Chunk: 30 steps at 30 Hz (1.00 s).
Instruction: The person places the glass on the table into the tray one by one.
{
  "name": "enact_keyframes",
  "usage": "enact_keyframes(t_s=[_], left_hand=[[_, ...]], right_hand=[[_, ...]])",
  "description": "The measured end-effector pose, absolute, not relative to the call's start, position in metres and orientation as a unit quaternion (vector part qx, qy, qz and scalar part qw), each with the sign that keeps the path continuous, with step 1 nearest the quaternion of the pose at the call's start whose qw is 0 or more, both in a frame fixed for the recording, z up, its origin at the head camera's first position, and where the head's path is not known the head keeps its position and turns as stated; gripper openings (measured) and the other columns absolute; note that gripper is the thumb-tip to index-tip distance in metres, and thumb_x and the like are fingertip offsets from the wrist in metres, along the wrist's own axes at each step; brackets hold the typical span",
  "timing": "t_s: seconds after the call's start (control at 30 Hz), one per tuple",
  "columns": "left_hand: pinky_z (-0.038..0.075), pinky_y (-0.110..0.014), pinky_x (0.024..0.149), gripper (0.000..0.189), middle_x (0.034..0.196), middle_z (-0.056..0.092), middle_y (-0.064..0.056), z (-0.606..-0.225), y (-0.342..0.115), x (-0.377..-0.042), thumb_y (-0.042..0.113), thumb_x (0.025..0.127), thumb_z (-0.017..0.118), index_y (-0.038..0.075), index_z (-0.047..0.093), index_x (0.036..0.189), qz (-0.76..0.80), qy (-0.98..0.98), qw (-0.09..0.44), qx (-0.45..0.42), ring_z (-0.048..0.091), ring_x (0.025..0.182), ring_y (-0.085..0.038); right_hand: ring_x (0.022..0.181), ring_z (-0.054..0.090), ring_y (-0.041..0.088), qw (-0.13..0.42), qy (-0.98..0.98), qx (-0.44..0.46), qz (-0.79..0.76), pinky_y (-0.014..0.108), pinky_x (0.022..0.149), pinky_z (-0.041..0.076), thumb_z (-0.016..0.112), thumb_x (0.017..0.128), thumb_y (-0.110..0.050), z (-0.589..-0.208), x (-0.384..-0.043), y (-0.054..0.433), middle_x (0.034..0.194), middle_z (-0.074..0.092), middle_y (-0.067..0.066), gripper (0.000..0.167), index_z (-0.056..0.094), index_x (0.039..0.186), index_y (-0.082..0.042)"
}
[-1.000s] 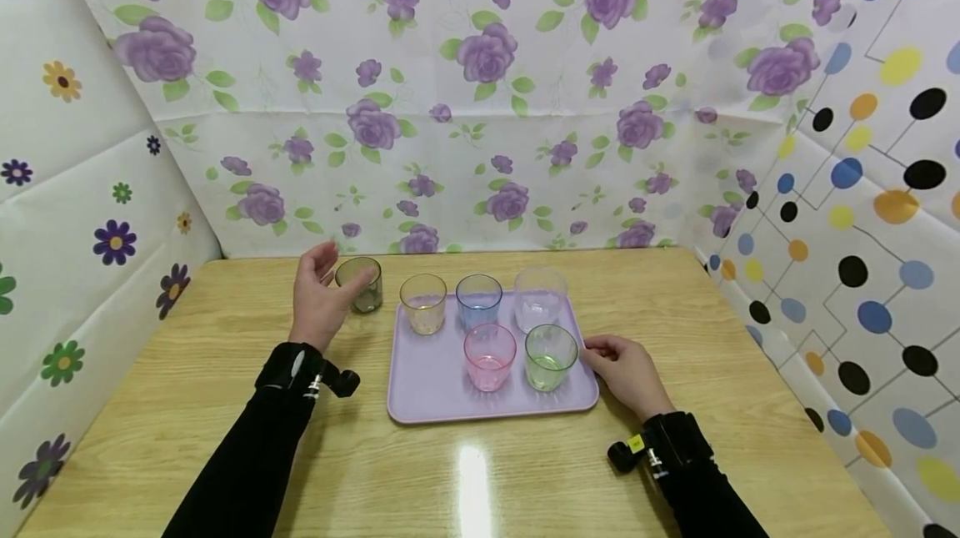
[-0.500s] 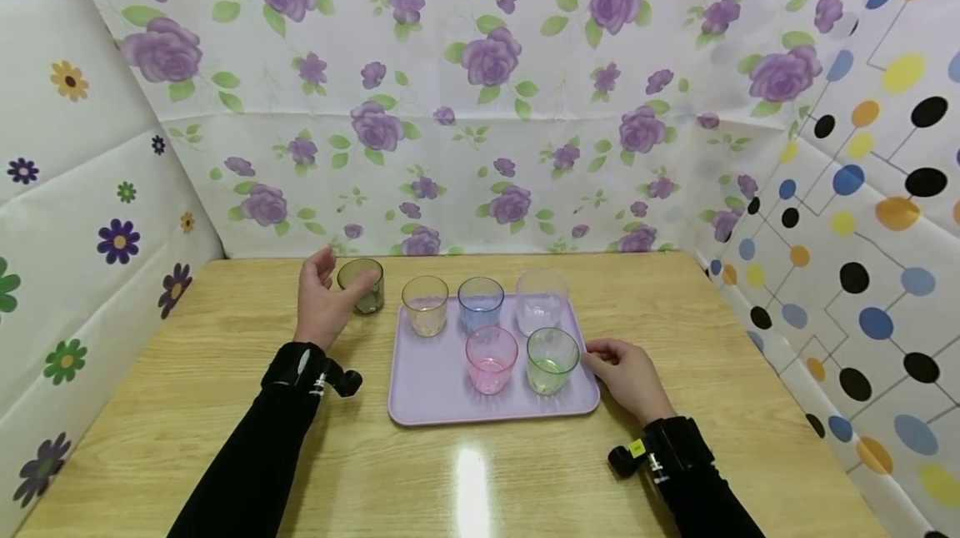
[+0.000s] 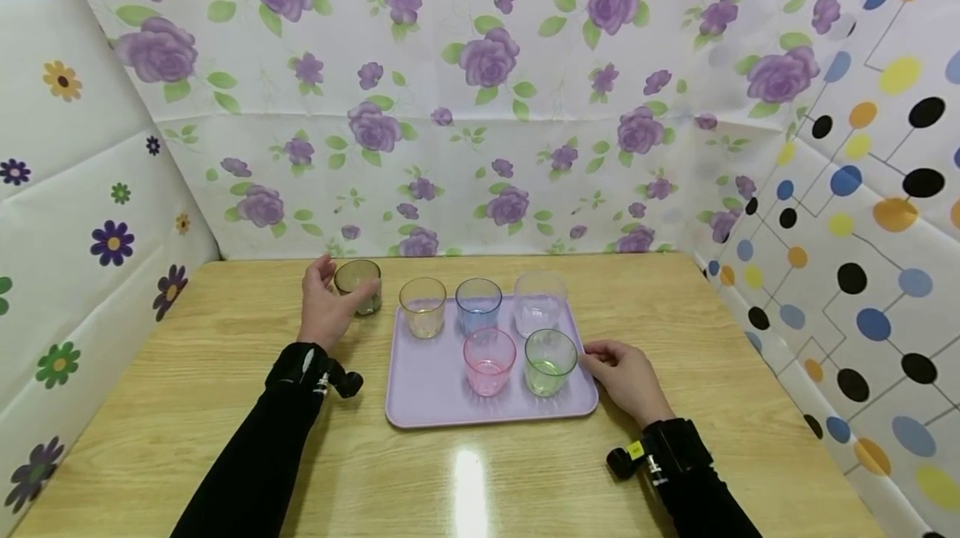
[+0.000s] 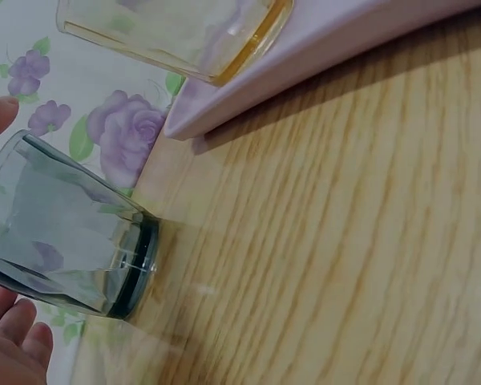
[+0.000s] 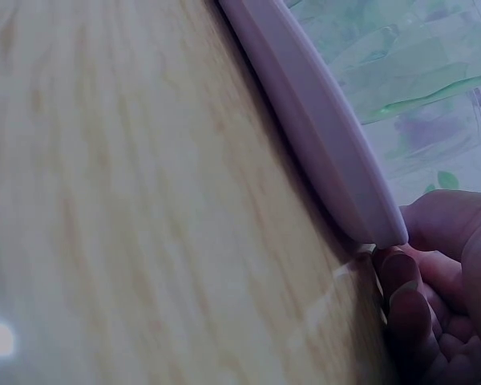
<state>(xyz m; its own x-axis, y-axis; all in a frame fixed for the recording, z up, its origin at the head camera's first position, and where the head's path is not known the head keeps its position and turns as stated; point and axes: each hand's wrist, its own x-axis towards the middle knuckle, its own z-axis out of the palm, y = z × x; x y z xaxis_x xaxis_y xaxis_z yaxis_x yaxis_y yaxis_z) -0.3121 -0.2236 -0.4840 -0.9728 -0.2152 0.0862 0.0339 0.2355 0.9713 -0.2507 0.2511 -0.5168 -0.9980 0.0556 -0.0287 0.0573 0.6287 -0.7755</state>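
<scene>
A smoky grey glass point(image 3: 351, 277) stands upright on the table to the left of a lilac tray point(image 3: 431, 396). My left hand point(image 3: 326, 309) is around this glass, thumb on the near side and fingers behind to the left. In the left wrist view, gaps show between the grey glass point(image 4: 68, 228) and both thumb and fingers. At the tray's right edge, my right hand point(image 3: 630, 375) pinches the rim. The right wrist view has the thumb over the tray edge point(image 5: 329, 136) and curled fingers point(image 5: 409, 313) below it.
On the tray stand a yellow glass point(image 3: 423, 309), a blue glass point(image 3: 478, 306), a clear glass point(image 3: 540, 304), a pink glass point(image 3: 489, 363) and a green glass point(image 3: 551, 364). A flowered cloth point(image 3: 442, 146) hangs behind the wooden table point(image 3: 360, 471).
My left hand has shifted slightly toward me beside the grey glass, which stays in place. The right hand keeps its grip on the tray's rim.
</scene>
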Motion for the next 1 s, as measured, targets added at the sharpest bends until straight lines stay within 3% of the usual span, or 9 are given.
enact_keyframes(t_s=[0.4,0.6,1.0], left_hand=[[0.032,-0.048,0.134,0.112,0.179,0.017,-0.022,-0.49,-0.223,-0.319,0.034,0.1,0.083,0.011,0.004,0.176,-0.622,-0.777,0.08,0.052,0.024,0.168,-0.037],[0.03,-0.045,0.134,0.108,0.179,0.021,-0.02,-0.493,-0.222,-0.317,0.033,0.103,0.078,0.013,0.0,0.176,-0.624,-0.778,0.05,0.043,0.024,0.168,-0.035],[0.034,-0.045,0.132,0.098,0.172,0.028,-0.02,-0.503,-0.223,-0.317,0.024,0.105,0.076,0.01,0.009,0.174,-0.622,-0.781,0.042,0.041,0.03,0.163,-0.037]], right_hand=[[0.101,0.07,0.017,0.003,0.902,0.03,-0.432,0.026,0.086,0.055,0.075,0.105,-0.028,-0.518,-0.252,0.252,0.112,0.079,0.007,0.033,0.079,0.129,-0.007],[0.1,0.07,0.016,0.001,0.903,0.031,-0.429,0.026,0.086,0.055,0.075,0.105,-0.028,-0.517,-0.251,0.252,0.111,0.079,0.006,0.031,0.08,0.128,-0.007],[0.099,0.069,0.016,0.005,0.901,0.034,-0.432,0.026,0.086,0.054,0.076,0.105,-0.028,-0.517,-0.252,0.253,0.11,0.079,0.006,0.03,0.08,0.127,-0.008]])
